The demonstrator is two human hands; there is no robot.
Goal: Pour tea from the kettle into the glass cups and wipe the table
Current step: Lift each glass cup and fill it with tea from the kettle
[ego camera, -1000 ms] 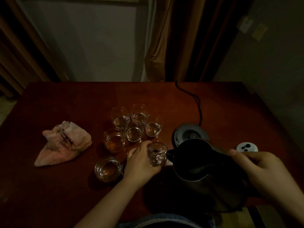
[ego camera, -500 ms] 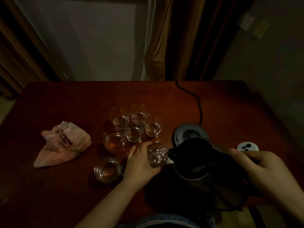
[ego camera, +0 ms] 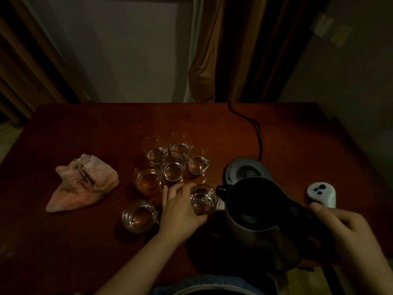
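My right hand (ego camera: 348, 228) grips the handle of a black kettle (ego camera: 255, 216) with no lid, tilted so its spout points left at a glass cup (ego camera: 204, 199). My left hand (ego camera: 180, 209) is wrapped round that cup just left of the spout. Two glass cups with brown tea stand to the left, one at the front (ego camera: 139, 216) and one behind it (ego camera: 147, 179). Several more glass cups (ego camera: 173, 169) cluster further back. A crumpled pink cloth (ego camera: 85, 184) lies on the left of the dark red wooden table (ego camera: 85, 252).
The kettle's round grey base (ego camera: 246, 171) sits behind the kettle, and its black cord (ego camera: 258, 135) runs to the table's far edge. A small white device (ego camera: 322, 194) lies at the right. Curtains and a wall stand behind the table.
The kettle's spout has come closer to the cup in my left hand and the cup has tilted slightly toward it. The rest has stayed still.
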